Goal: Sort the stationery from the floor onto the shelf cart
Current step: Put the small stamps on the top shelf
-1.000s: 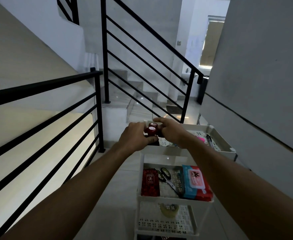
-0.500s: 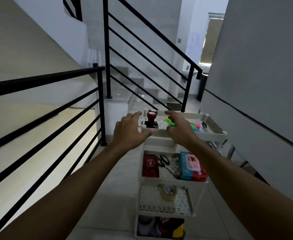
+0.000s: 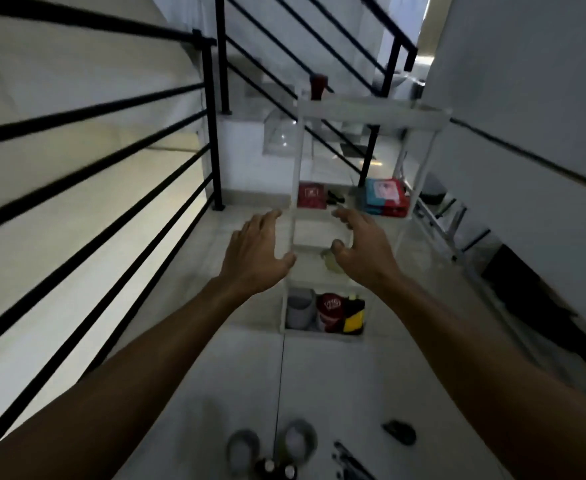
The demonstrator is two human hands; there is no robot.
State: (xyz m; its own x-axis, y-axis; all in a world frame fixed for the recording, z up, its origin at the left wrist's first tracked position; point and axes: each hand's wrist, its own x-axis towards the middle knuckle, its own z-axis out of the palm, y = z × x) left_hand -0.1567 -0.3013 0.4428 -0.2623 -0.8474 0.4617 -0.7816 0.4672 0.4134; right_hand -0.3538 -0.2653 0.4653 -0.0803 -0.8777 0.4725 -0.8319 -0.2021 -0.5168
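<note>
Both hands, left (image 3: 255, 252) and right (image 3: 362, 245), are held open and empty before the shelf cart (image 3: 371, 112), where a red box (image 3: 311, 195) is kept.

The scene is dimly lit; daylight is admitted from the upper right. Motion blur is smeared throughout, and straight lines are bowed near the edges.

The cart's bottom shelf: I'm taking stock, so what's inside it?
On the cart's bottom shelf stand a grey container, a red can and a yellow-and-black item. Anything behind them is hidden, and blur hides the labels.
</note>
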